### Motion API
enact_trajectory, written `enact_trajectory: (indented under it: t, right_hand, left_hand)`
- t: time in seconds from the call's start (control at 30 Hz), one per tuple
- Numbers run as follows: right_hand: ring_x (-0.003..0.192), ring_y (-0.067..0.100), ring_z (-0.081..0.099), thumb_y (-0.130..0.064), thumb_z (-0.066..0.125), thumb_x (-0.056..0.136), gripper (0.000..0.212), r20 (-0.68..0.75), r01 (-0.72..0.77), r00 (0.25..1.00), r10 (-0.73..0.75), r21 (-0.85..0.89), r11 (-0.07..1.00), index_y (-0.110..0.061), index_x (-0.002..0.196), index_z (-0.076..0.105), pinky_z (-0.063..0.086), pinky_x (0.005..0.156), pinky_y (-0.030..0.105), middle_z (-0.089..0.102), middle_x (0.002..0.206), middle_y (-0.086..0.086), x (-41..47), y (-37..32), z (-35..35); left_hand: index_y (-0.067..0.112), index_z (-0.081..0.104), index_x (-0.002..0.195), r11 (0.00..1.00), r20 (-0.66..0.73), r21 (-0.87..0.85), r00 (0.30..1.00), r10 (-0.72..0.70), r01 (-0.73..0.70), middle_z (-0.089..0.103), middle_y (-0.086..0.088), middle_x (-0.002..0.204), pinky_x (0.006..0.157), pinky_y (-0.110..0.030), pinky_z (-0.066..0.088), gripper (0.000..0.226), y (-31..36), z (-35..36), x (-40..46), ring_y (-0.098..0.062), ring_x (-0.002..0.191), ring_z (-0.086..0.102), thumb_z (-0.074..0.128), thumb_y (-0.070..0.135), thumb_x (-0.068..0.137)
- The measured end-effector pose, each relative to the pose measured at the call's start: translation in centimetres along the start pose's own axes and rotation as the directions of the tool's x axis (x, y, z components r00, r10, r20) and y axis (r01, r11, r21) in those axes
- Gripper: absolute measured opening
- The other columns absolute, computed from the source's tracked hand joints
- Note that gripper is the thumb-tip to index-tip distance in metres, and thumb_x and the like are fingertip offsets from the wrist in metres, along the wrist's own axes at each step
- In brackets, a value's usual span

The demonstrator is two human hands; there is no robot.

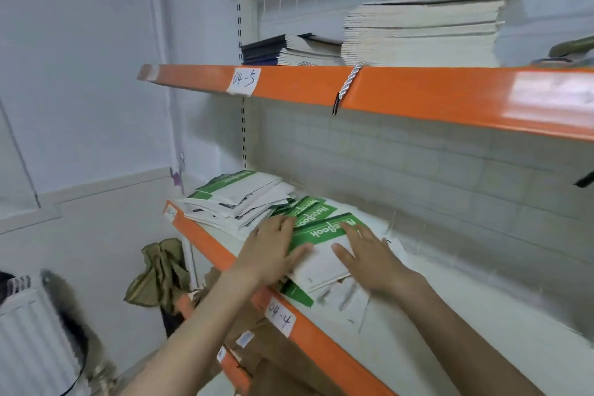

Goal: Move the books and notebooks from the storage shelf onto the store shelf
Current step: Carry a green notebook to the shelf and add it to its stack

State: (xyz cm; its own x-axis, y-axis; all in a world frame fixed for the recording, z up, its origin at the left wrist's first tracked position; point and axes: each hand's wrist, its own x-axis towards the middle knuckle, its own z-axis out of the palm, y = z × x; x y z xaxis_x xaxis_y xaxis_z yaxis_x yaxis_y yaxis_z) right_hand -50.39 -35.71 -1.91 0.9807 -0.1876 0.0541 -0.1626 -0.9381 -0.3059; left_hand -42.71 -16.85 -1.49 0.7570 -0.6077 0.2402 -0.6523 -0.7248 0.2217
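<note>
Green-and-white notebooks lie fanned out on the orange-edged shelf labelled 04-4. My left hand rests flat on their left side, fingers spread. Across from it, my right hand lies flat on the white cover of the top notebook. Neither hand has closed around a notebook. A second loose pile of the same notebooks sits further left on this shelf. On the upper shelf, labelled 04-5, stand a tall stack of white books and a lower stack of dark-covered notebooks.
A white cord hangs over the upper shelf's edge. Brown cardboard boxes sit below the 04-4 shelf. An olive cloth hangs at the left near the wall. A white ribbed radiator is at the lower left.
</note>
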Motion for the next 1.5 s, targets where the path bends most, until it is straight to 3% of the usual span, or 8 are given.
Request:
enact_trajectory:
  t: [0.3,0.5,0.77,0.97,1.07,1.17,1.33,1.5]
  right_hand:
    - [0.146,0.021,0.011,-0.055,0.027,0.097,0.064,-0.064,-0.253,0.964,0.258,0.075,0.965,-0.029,0.151,0.007,0.011,0.118,0.05,0.014,0.158,0.004,1.4,-1.0,2.1]
    - [0.145,0.02,0.017,-0.047,0.033,0.099,0.06,-0.123,-0.35,0.925,0.358,0.087,0.933,-0.024,0.151,0.014,0.013,0.118,0.045,0.019,0.157,0.002,0.1,-1.7,2.2]
    - [0.134,0.02,0.036,-0.042,0.041,0.098,0.057,-0.137,-0.394,0.902,0.409,0.124,0.911,-0.017,0.148,0.026,0.029,0.11,0.031,0.03,0.148,-0.001,-0.6,-2.3,1.8]
    - [0.126,0.023,0.046,-0.042,0.05,0.095,0.061,-0.377,-0.427,0.779,0.502,0.267,0.864,-0.007,0.142,0.033,0.039,0.1,0.03,0.043,0.142,0.008,-0.4,-3.1,0.2]
    - [0.104,0.024,0.061,-0.04,0.056,0.092,0.058,-0.297,-0.357,0.684,0.666,0.66,0.661,-0.005,0.136,0.042,0.051,0.092,0.039,0.062,0.113,0.008,0.5,-3.8,-0.6]
    - [0.082,0.021,0.064,-0.02,0.049,0.098,0.033,-0.002,-0.161,0.677,0.736,0.976,0.15,-0.002,0.126,0.049,0.06,0.058,0.034,0.063,0.1,0.009,1.5,-4.5,-1.0]
    - [0.076,0.015,0.058,-0.003,0.038,0.099,0.022,-0.005,-0.035,0.642,0.767,0.999,0.036,-0.01,0.118,0.047,0.049,0.04,0.02,0.059,0.09,0.003,1.4,-4.2,-1.4]
    - [0.076,0.013,0.057,-0.002,0.037,0.098,0.019,-0.026,-0.016,0.636,0.771,0.999,0.047,-0.013,0.112,0.046,0.048,0.038,0.019,0.058,0.089,0.001,1.6,-3.9,-1.8]
  left_hand:
    - [0.013,0.059,0.103,0.98,0.156,0.115,0.977,0.143,-0.162,0.052,-0.009,0.118,0.093,-0.041,0.044,0.064,-2.6,0.5,6.6,-0.026,0.112,0.048,0.04,0.072,0.084]
    - [0.011,0.053,0.083,0.976,0.159,-0.107,0.966,0.205,-0.19,0.055,-0.009,0.099,0.072,-0.032,0.048,0.054,-2.9,1.5,8.2,-0.022,0.089,0.055,0.056,0.066,0.08]
    - [0.013,0.044,0.103,0.943,0.023,-0.241,0.97,0.244,-0.231,0.057,0.004,0.086,0.05,-0.025,0.036,0.036,-2.3,1.2,8.7,-0.016,0.073,0.056,0.063,0.039,0.088]
    - [0.009,0.05,0.101,0.579,0.043,-0.815,0.999,-0.009,0.04,0.063,-0.009,0.097,0.064,-0.03,0.047,0.017,-2.6,0.7,10.5,-0.02,0.076,0.059,0.061,0.017,0.091]
    - [0.01,0.049,0.106,0.445,0.117,-0.885,0.991,-0.067,0.135,0.062,-0.009,0.105,0.07,-0.03,0.048,0.015,-1.8,0.7,10.5,-0.02,0.085,0.06,0.057,0.016,0.094]
    - [0.012,0.051,0.115,0.322,0.23,-0.922,0.973,0.016,0.213,0.061,-0.008,0.114,0.086,-0.042,0.052,0.017,-1.2,0.5,10.4,-0.025,0.099,0.061,0.048,0.016,0.098]
    - [0.021,0.055,0.087,0.807,-0.029,-0.589,0.999,0.032,-0.043,0.063,-0.006,0.084,0.061,-0.04,0.052,0.018,-3.4,0.9,10.4,-0.02,0.062,0.053,0.042,0.017,0.099]
    - [0.015,0.041,0.07,0.993,0.151,-0.065,0.982,0.109,-0.1,0.055,-0.007,0.095,0.065,-0.028,0.042,0.054,-4.2,1.3,9.1,-0.021,0.092,0.052,0.049,0.067,0.083]
